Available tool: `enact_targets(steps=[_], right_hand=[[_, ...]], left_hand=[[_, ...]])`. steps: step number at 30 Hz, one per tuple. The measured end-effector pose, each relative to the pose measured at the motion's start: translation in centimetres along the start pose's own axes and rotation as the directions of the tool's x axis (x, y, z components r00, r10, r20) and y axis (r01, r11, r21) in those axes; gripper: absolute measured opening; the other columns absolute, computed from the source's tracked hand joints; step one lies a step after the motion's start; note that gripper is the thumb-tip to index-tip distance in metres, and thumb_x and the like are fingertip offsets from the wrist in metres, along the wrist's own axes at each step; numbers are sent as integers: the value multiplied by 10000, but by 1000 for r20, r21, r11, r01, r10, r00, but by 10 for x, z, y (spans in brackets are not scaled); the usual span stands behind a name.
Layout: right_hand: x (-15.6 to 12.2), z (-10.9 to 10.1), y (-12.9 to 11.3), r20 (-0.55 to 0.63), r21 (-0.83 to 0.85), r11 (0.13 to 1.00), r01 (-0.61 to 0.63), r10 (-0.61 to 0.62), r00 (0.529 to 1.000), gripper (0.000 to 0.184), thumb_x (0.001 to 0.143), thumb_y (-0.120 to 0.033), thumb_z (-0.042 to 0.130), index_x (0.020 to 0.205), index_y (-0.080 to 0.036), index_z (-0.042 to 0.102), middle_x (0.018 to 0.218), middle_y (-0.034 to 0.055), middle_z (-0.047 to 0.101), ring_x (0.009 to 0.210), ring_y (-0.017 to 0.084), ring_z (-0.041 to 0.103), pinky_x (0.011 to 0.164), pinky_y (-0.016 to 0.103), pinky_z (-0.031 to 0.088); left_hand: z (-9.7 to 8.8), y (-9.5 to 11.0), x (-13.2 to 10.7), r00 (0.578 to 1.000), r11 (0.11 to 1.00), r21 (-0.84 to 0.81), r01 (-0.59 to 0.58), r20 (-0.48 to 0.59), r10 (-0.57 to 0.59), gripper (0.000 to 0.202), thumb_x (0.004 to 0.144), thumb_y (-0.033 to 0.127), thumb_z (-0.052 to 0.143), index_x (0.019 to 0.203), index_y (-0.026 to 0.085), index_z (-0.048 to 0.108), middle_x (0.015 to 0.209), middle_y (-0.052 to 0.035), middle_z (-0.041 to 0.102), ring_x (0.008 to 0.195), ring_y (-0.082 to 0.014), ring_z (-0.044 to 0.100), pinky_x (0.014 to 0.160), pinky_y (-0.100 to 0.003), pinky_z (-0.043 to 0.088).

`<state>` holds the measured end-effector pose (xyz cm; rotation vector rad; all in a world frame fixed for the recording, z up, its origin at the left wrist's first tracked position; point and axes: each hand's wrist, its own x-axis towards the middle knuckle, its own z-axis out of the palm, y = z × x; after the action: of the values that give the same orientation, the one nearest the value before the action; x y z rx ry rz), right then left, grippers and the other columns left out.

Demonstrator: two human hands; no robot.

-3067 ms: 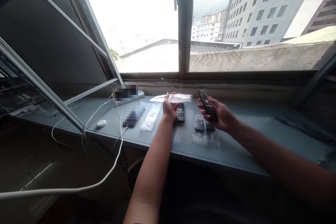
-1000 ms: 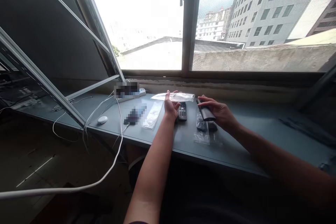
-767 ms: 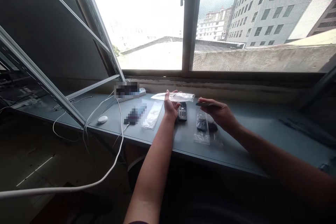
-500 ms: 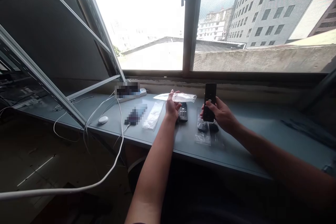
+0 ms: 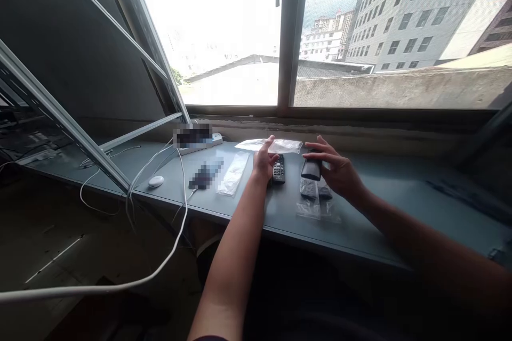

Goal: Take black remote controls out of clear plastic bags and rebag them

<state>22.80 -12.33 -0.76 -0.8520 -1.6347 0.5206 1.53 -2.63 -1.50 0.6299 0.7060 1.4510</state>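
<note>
My right hand (image 5: 339, 171) grips a slim black remote control (image 5: 311, 168), tilted so that its lower end faces me and its buttons are out of sight. Fingers spread and holding nothing, my left hand (image 5: 263, 164) hovers over the desk. Just beside it lies a second dark remote control (image 5: 279, 170) with rows of keys. Behind both hands rests a clear plastic sleeve (image 5: 286, 145). Below the held remote are small clear bags (image 5: 309, 191) with dark contents that I cannot make out.
Another clear sleeve (image 5: 233, 175) lies left of my left forearm on the grey desk (image 5: 372, 208). Farther left are a blurred-out device (image 5: 206, 173) on a cable, a round white object (image 5: 156, 181), a power strip (image 5: 216, 139), loose white cables (image 5: 184, 213) and a metal frame (image 5: 108, 165).
The remote in my right hand has tipped from upright, keys facing me, to lying back with its end toward me. My right fingers have shifted over its top. My left hand stays nearly still.
</note>
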Motion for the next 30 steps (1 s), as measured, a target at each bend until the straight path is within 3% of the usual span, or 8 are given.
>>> enact_targets(steps=[3,6,9,12,15,23,30], right_hand=[[-1,4,-2,-45,79,992,-101,105,993,344,888,-533,957,1170,-350,883,1301,60,841,1439,398,672,1314,659,442],[-3,7,-6,-15,182,949,-255,262,965,410,900,-635,923,1081,-285,809,1039,71,838,989,332,820,937,535,693],[-4,8,-12,57,264,896,-358,356,933,472,925,-687,880,1122,-274,765,956,49,783,733,249,781,613,389,673],[-4,7,-15,83,262,887,-381,372,924,625,920,-676,887,1376,-279,728,956,41,773,640,209,724,480,329,596],[-3,6,-12,83,212,887,-410,401,912,716,919,-641,893,1476,-253,666,1000,63,799,671,213,724,469,312,568],[-2,4,-6,56,204,887,-415,412,909,546,881,-607,938,1216,-236,719,1100,98,843,883,248,779,649,321,606],[-1,2,-3,25,253,861,-441,450,893,499,882,-544,947,1241,-226,809,839,43,793,551,150,558,513,324,490]], left_hand=[[2,0,-1,1000,1000,-19,-4,27,5,419,882,212,922,1287,223,813,1127,-59,818,687,-67,671,571,-146,519],[2,1,-2,1000,1000,-5,-26,-4,26,426,862,164,915,1272,232,822,1137,-57,840,757,-89,717,550,-134,480],[0,3,-1,992,998,10,-64,-105,64,344,854,181,910,1190,217,845,1119,-53,847,743,-79,704,530,-137,435],[-1,4,-1,982,995,-13,-96,-162,93,280,843,210,911,1117,192,856,1112,-53,846,721,-61,687,518,-150,399],[-2,5,-1,978,994,-39,-106,-183,98,255,845,239,913,1091,196,858,1077,-37,835,676,-36,654,525,-152,399],[-8,5,2,984,994,-55,-95,-159,85,291,888,312,881,1159,212,846,886,0,765,582,-22,581,527,-146,415],[-10,4,5,979,990,-107,-96,-188,75,336,891,309,867,1212,217,832,857,0,772,602,-44,637,518,-146,425]])
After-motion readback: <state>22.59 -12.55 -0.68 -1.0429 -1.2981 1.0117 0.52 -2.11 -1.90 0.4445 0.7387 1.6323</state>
